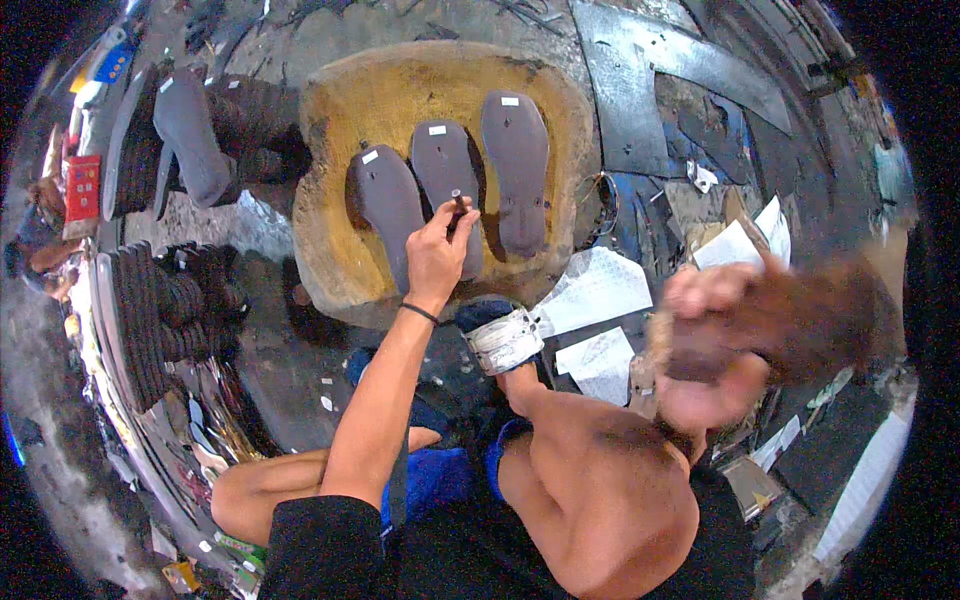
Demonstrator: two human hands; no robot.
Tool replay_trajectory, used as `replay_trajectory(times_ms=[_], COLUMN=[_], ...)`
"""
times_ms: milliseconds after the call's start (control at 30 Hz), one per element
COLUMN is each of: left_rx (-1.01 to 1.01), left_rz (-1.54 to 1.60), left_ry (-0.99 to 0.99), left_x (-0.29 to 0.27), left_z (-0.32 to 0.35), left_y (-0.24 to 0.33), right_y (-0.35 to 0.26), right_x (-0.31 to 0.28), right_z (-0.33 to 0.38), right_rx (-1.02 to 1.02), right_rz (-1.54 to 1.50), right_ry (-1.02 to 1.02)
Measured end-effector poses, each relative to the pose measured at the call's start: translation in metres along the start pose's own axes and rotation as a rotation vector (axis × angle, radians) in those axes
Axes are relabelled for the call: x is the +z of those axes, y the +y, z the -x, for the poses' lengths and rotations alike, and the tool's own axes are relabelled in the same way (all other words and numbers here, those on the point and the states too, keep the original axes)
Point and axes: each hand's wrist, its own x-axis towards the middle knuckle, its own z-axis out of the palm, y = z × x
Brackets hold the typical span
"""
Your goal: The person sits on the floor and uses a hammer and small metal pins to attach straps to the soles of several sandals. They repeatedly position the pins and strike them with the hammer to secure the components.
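Left grip (437, 252) over the soles, right grip (712, 392) out wide!

Biggest first: the broad wooden surface (330, 240) beyond the knees, three grey soles on it. Out right, well apart from the wood, a brown block (800, 320), badly blurred, the right grip wrapped round it, its long axis roughly sideways. Now the left sole (388, 205), middle sole (438, 175) and right sole (518, 175), side by side, lengths running away from the person. And the little one, a short dark tube (457, 203), pinched in the left grip by the middle sole's right edge, ring-like end up! Lower end? Hidden by fingers; can't tell if it touches. The left hand's the nearer to the soles; from the tube, the block lies rightward and closer to the body.
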Motion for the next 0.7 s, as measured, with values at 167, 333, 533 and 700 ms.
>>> replay_trajectory(times_ms=[167, 333, 533, 700], left_rx=[0.036, 0.081, -0.458, -0.367], left_rz=[-0.025, -0.202, 0.632, 0.599], left_ry=[-0.196, -0.210, 0.045, -0.118], left_x=[0.003, -0.006, -0.024, -0.028], left_z=[0.012, 0.018, -0.012, 0.075], left_y=[-0.032, -0.014, 0.012, 0.041], right_y=[0.088, 0.097, 0.125, 0.144], right_x=[-0.061, -0.035, -0.015, -0.001], right_z=[0.035, 0.049, 0.046, 0.062], right_rx=[0.817, 0.972, 1.103, 1.121], right_rz=[0.697, 0.208, -0.171, -0.139], right_ry=[-0.515, -0.185, 0.060, 0.139])
